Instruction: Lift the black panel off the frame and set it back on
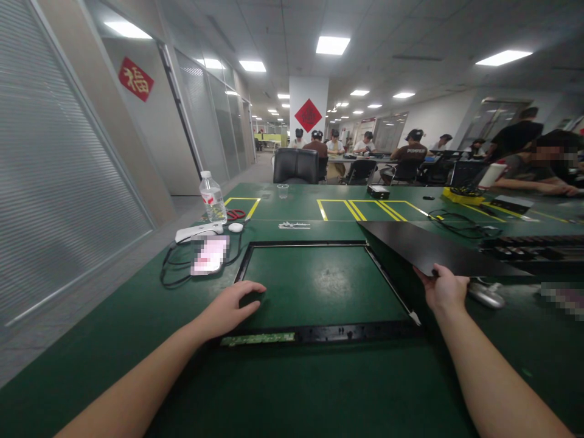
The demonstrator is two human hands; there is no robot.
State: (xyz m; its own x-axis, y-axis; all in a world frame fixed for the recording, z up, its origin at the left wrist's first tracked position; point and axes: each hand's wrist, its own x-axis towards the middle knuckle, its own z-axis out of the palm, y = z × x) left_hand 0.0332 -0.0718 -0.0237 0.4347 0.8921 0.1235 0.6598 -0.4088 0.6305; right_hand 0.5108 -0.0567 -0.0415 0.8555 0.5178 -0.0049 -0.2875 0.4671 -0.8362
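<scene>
A black rectangular frame [319,333] lies flat on the green table [328,389], with a strip of green circuit board [258,339] along its near edge. My left hand [237,307] is at the frame's left side, fingers stretched out and thumb apart; it covers part of that side. To the right of the frame, my right hand [444,289] grips the near edge of a thin black panel [424,246], which it holds tilted above the table. Part of the right hand's fingers is hidden under the panel.
A water bottle [212,198], red-handled scissors [236,214], a phone [210,255] and cables stand or lie at left. Beyond the frame are small white pieces [294,225]. A silver object [487,294] and black parts [529,249] lie at right. Several people sit farther back.
</scene>
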